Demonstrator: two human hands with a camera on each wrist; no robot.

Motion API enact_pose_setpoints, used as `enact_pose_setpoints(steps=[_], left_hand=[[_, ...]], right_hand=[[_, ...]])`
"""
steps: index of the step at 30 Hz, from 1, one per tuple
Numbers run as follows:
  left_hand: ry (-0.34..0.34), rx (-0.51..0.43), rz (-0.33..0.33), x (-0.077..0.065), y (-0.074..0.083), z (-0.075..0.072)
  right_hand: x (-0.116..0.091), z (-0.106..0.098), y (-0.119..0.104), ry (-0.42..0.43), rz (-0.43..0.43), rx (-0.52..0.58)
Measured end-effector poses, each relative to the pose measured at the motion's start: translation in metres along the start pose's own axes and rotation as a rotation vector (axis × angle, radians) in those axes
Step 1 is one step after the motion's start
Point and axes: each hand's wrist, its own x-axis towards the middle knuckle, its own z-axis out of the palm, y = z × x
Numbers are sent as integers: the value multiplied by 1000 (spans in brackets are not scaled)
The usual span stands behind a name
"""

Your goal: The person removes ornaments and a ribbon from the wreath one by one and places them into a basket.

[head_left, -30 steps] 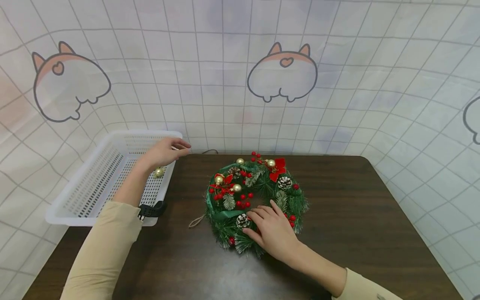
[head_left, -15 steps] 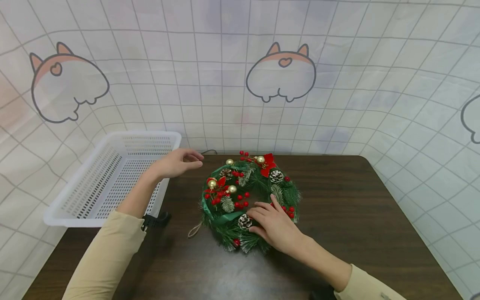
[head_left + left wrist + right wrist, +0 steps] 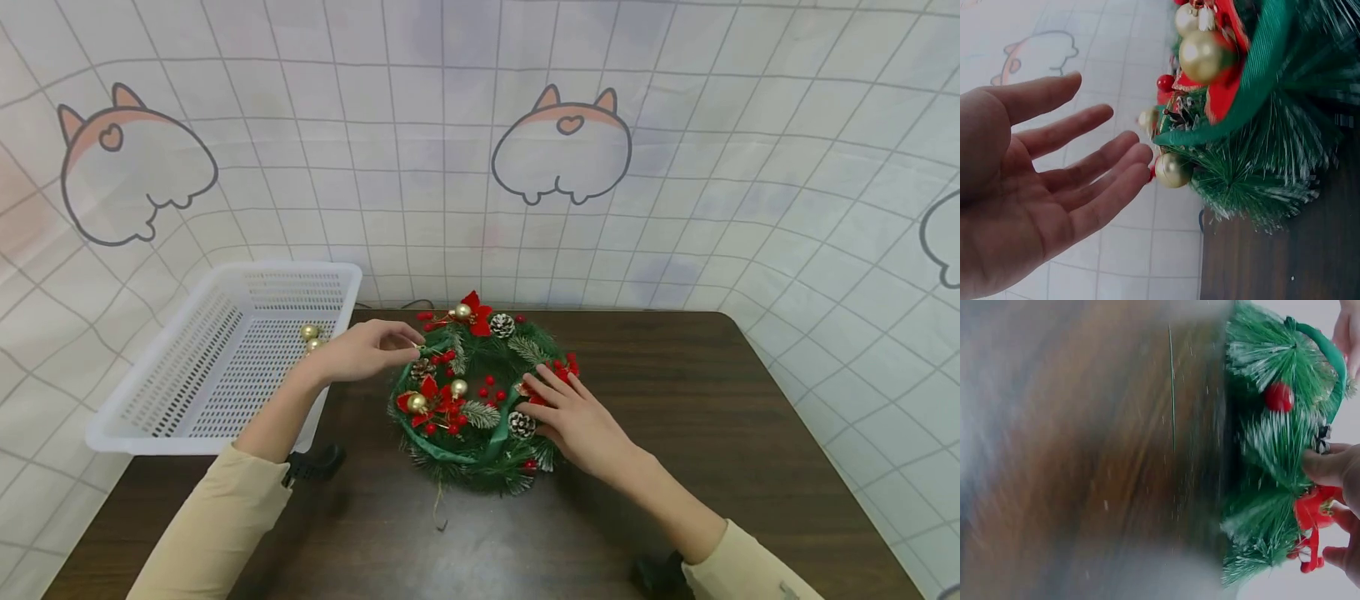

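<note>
A green Christmas wreath (image 3: 480, 475) lies on the brown table, with red poinsettias (image 3: 472, 312), gold baubles (image 3: 459, 388), red berries and frosted pine cones (image 3: 502, 325) on it. Green ribbon (image 3: 442, 452) runs along its left side. My left hand (image 3: 363, 350) is over the wreath's back left edge. In the left wrist view its fingers (image 3: 1100, 206) are extended, fingertips right by a gold bauble (image 3: 1174, 170). Fingers spread, my right hand (image 3: 588, 429) rests on the wreath's right side, partly covering a poinsettia and next to a pine cone (image 3: 521, 425).
A white perforated plastic basket (image 3: 161, 367) stands on the table's left, holding gold baubles (image 3: 309, 332) near its right wall. A twine (image 3: 438, 504) trails from the wreath's front. Behind the table hangs a white gridded cloth (image 3: 420, 167) with cartoon animals.
The wreath has turned counterclockwise as seen from above and sits slightly further left. My left hand has come from the basket's rim to the wreath; the right hand stays on it, shifted slightly right.
</note>
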Motion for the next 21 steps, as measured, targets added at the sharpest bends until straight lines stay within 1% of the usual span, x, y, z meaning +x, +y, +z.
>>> enact_pose_setpoints(steps=[3,7,9,11,14,18,21], left_hand=[[-18,-10,27,-3,2,6],[-34,-20,58,-7,5,15],[-35,-20,68,-8,5,19],[-29,-18,79,-10,5,22],[-18,-19,97,-13,4,26],[-4,-27,121,-15,1,32],[8,-37,131,-17,-1,36]], right_hand=[[0,-1,8,-2,41,-2],[2,-3,11,-9,58,11],[3,-3,10,7,66,40],[5,-3,8,40,83,77],[8,-1,5,68,131,134],[11,3,4,33,186,150],[13,6,5,-2,184,131]])
